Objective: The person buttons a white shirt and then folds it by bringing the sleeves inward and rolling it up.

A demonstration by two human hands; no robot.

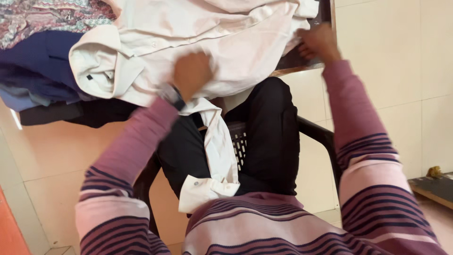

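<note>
Flat on the table, both hands worked a white shirt.

Left hand [191, 74] pressed palm-down on the shirt [198, 38]; right hand [317, 43] pinched its edge over the table [302, 63]. One sleeve [217, 151] hung across the lap. Smoothing outward from the middle would probably keep wrinkles away.

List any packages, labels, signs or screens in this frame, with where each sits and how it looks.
Label: a small dark square tag inside the collar of the white shirt, left of the left hand; too small to make out more.
Packages, signs, screens: none in view.
</note>
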